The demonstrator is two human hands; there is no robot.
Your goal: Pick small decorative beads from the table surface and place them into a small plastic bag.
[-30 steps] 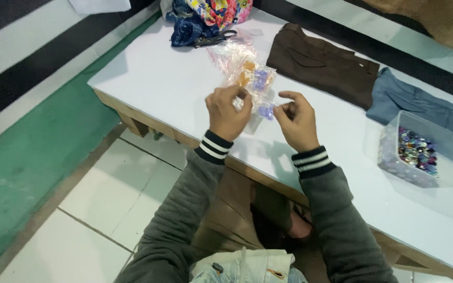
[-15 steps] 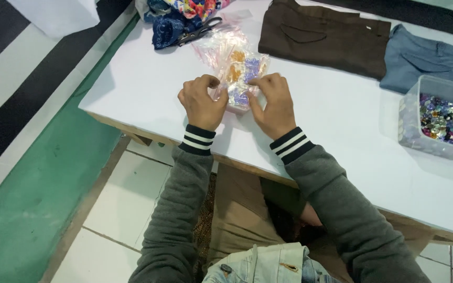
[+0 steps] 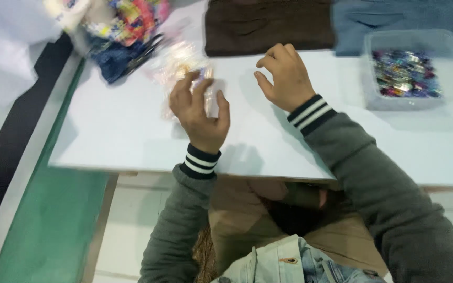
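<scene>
My left hand [image 3: 200, 112] grips a clear plastic bag [image 3: 182, 68] of small coloured pieces, lifted just over the white table [image 3: 116, 131]. The bag is blurred and partly hidden behind my fingers. My right hand [image 3: 284, 76] hovers to the right of the bag, fingers curled apart, holding nothing. Both arms wear grey sleeves with striped cuffs.
A brown folded garment [image 3: 268, 26] and a blue one [image 3: 394, 21] lie at the table's far side. A clear box of shiny coloured bits [image 3: 405, 73] stands at the right. A heap of colourful cloth and denim [image 3: 121, 31] sits far left. Green floor lies left.
My right hand has let go of the bag and moved away to the right. The left hand keeps the bag. The camera has swung closer over the table.
</scene>
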